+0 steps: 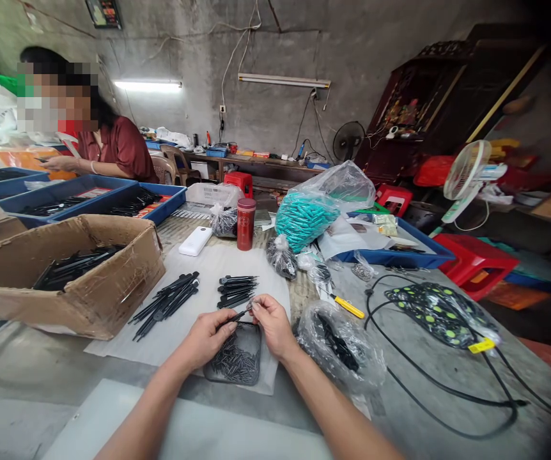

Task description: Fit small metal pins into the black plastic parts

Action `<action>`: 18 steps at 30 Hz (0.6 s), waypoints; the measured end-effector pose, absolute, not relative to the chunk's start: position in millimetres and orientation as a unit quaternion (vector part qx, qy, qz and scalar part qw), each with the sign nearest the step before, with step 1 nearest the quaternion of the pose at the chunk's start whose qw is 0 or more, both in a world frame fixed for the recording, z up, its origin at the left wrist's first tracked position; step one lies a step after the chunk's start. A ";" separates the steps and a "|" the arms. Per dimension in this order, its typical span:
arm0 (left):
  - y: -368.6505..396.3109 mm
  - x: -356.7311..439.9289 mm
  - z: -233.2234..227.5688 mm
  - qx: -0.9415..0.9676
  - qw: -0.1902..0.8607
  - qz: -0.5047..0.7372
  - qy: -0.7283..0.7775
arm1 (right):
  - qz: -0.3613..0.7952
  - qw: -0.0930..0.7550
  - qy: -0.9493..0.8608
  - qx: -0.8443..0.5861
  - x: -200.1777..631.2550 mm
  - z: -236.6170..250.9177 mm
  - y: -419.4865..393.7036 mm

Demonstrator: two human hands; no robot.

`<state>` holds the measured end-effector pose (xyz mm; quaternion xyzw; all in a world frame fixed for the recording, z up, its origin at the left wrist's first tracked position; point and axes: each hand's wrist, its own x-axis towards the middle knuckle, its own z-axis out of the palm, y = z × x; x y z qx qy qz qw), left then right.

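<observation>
My left hand (212, 332) is closed around a slim black stick-shaped part (241, 315). The fingers of my right hand (271, 322) pinch together at that part's far end; any small piece between them is too small to make out. Just beneath both hands sits a clear tray (255, 377) of small dark metal pins (237, 361). Beyond them, a neat stack of black stick-shaped parts (237, 289) lies on a white sheet (170, 342). A looser pile of similar black parts (166, 301) is spread out to the left.
A cardboard box (112, 287) of black parts stands left, with blue trays (172, 207) behind. A red bottle (245, 223), white power bank (195, 241) and bag of teal pieces (307, 220) are farther back. Right lie a yellow-handled screwdriver (349, 306), an open plastic bag (369, 361) and black cable (429, 393).
</observation>
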<state>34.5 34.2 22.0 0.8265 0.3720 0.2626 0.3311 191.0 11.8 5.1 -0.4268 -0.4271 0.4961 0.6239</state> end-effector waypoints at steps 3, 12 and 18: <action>34.3 34.7 21.7 0.826 0.331 0.264 0.372 | 0.489 0.628 -0.427 -0.429 191.3 5.2 11.7; 34.9 34.3 18.5 0.827 0.325 0.266 0.373 | 0.484 0.625 -0.430 -0.436 190.8 6.4 10.8; 34.4 34.9 17.1 0.833 0.294 0.297 0.362 | 0.467 0.628 -0.439 -0.441 189.7 7.0 10.8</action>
